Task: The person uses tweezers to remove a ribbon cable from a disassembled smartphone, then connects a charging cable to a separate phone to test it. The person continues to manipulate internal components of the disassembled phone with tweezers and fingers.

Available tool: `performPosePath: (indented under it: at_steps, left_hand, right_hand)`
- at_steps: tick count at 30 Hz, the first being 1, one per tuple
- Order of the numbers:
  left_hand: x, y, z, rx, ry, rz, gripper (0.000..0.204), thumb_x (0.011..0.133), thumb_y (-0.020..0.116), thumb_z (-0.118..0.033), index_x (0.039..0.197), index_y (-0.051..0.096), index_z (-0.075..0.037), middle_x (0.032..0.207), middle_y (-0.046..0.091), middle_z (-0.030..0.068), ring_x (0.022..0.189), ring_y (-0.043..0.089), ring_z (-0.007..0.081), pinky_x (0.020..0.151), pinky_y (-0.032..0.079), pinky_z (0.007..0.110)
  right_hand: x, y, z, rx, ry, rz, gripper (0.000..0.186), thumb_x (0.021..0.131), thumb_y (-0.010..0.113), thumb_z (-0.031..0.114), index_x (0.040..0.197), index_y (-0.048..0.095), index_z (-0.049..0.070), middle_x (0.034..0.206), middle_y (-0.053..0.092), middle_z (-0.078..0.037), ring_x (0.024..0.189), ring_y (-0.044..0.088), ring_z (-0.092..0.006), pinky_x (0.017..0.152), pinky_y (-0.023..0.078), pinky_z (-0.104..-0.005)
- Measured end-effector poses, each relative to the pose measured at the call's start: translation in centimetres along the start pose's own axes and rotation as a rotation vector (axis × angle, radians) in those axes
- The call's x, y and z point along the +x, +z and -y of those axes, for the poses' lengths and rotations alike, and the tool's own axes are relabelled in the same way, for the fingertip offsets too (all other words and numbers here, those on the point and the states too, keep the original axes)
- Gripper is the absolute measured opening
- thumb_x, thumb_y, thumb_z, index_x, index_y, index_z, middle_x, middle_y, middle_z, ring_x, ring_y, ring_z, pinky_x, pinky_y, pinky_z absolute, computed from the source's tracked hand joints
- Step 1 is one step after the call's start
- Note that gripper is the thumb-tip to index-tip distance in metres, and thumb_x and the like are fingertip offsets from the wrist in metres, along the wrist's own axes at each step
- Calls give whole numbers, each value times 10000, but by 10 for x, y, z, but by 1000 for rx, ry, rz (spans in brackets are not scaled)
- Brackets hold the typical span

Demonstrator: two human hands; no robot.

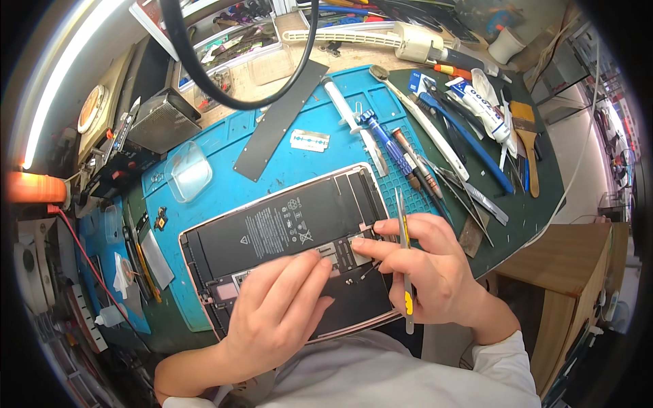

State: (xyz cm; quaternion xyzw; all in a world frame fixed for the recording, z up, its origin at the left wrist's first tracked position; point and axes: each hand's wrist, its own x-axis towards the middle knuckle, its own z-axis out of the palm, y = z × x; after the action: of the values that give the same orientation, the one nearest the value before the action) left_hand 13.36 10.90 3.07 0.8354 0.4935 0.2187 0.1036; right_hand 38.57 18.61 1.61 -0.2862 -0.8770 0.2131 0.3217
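Observation:
An opened tablet [272, 228] lies tilted on the blue work mat, its black battery panels and circuit board bared. Over its middle, my left hand [275, 313] has its fingers pressed together, the tips down at a metal-covered part of the board [328, 257]. Whatever those fingertips may hold is hidden. My right hand [435, 268] grips a pair of tweezers [406, 272] with a yellow mark, which stands nearly upright between the fingers, points away from me. Two fingertips of that hand touch the board and the tablet's right side. Small cables [362, 275] show beside the board.
Beyond the tablet, a blade [310, 140], a dark flat strip [279, 122] and a syringe [340, 102] lie on the blue mat [228, 153]. Screwdrivers, brushes [526, 143] and more tweezers crowd the right. A clear tray [188, 173] sits at left. A black cable [255, 104] loops overhead.

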Motion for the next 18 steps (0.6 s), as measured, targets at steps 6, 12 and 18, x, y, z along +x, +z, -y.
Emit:
performPosePath:
  at_steps: [6,12,18]
  left_hand:
    - [4,-2,1,65,17,16,591,749,854,-128,1295,702,42,1322,667,133,1154,649,286,948,540,409]
    - [3,-2,1,68,17,44,578,762,849,-131,1294,704,41,1342,644,135,1172,638,290,970,527,417]
    - [3,-2,-2,100,0,30,583,764,852,-142,1300,706,34,1357,640,136,1174,634,292,983,518,417]
  right_hand:
    - [1,3,-2,-15,-37,-25,428,704,690,-55,1126,716,14,1133,774,-70,1096,703,-293,939,544,-452]
    - [1,2,0,-54,-51,-6,339,693,688,-34,1026,692,26,1180,776,-78,1110,700,-292,960,544,-463]
    - [1,-2,1,-100,-64,51,328,675,710,-9,998,694,49,1193,774,-86,1113,699,-284,970,544,-452]
